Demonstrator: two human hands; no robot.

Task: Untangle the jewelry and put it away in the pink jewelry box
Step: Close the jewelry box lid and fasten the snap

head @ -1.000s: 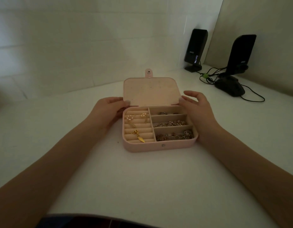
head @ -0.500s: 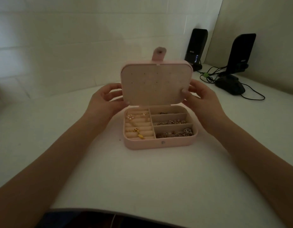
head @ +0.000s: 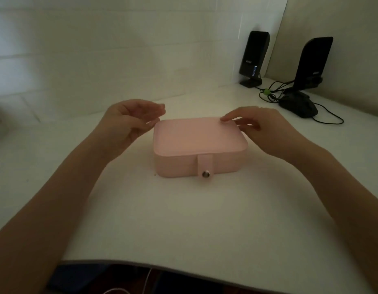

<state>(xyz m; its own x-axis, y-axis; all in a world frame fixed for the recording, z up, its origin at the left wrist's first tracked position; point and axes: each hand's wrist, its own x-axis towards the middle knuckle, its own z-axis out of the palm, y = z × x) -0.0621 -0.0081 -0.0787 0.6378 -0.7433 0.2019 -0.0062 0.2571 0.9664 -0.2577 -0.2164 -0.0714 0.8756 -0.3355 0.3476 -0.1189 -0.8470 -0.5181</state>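
Two hands were at the pink jewelry box (head: 199, 143), one on each side of it. The box sat near the middle of the white desk (head: 184, 219), lid down, w/ the strap (head: 205, 165) hanging over the front wall and the metal snap (head: 205, 174) at its lower end. No jewelry was visible outside the box; what was inside could not be seen w/ the lid down.

The left hand (head: 128, 122) hovered just beside the box's far-left corner, fingers (head: 154, 109) loosely curved and apart, holding nothing; whether it touched the box I cannot tell. The right hand (head: 262, 128) was at the far-right corner, fingers relaxed and spread, one fingertip (head: 223, 119) resting on the lid edge.

Behind the box to the right, well apart from it, stood two black speakers (head: 255, 58) w/ cables and a dark mouse (head: 298, 105).

Judgement: this looked like the closing step, i.e. the task was almost at the end. If the snap was really pressed shut I cannot tell; the strap lay flat, but that is no proof. The next move probably called for one hand to steady the box and a finger of the other to press on the snap, approx. straight against the front wall, so the box would not slide back on the desk.
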